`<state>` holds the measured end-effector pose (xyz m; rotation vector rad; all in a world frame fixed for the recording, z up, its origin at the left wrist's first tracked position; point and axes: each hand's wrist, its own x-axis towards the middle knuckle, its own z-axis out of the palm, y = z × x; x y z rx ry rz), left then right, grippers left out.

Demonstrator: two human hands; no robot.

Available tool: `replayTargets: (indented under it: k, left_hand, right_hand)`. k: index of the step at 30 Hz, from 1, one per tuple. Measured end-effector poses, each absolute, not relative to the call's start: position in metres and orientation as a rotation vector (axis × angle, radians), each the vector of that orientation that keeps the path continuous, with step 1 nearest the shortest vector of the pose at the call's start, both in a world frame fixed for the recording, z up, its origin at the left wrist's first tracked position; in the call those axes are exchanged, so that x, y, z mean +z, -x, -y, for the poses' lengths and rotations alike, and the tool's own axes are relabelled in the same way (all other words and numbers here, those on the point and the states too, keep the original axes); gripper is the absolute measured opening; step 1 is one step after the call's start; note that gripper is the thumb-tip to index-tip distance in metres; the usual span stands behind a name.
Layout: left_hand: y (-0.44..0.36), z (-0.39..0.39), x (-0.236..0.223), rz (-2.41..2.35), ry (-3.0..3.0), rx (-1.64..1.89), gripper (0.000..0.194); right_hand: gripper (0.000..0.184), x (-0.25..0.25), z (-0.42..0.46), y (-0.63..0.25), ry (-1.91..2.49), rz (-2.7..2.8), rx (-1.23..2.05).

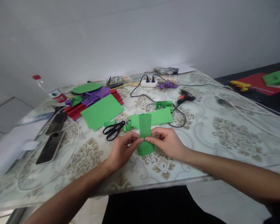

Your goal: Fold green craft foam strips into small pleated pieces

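Observation:
Between both hands is a green paper strip, creased across its middle, with one part standing up and the other hanging toward me. My left hand pinches it at the crease from the left. From the right, my right hand pinches the same crease, the thumbs almost meeting. Just behind lies a flat green paper strip on the table. Black-handled scissors rest left of it, close to my left hand. Fringed green paper lies farther back.
A black glue gun and a white power strip with trailing cords lie toward the back. Green paper sheets cover purple and red pieces at left. Nearby are a phone and a bottle. A yellow glue gun is far right.

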<state>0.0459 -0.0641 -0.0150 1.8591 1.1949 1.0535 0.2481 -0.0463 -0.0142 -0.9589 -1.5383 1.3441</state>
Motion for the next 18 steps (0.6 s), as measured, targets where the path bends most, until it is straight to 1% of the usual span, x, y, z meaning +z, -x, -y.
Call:
replayTargets:
  k: [13,18]
  left_hand:
    - [-0.044,0.0657,-0.0119,-1.192,-1.932,1.006,0.019]
    - [-0.043,0.0652,-0.0129,-1.172,-1.886,0.99,0.022]
  right_hand:
    - [0.04,-0.0126,0.0474,-0.248,0.956,1.552,1.397]
    - [0.036,-0.0119,0.0476,-0.2484,0.938,1.567,1.387]
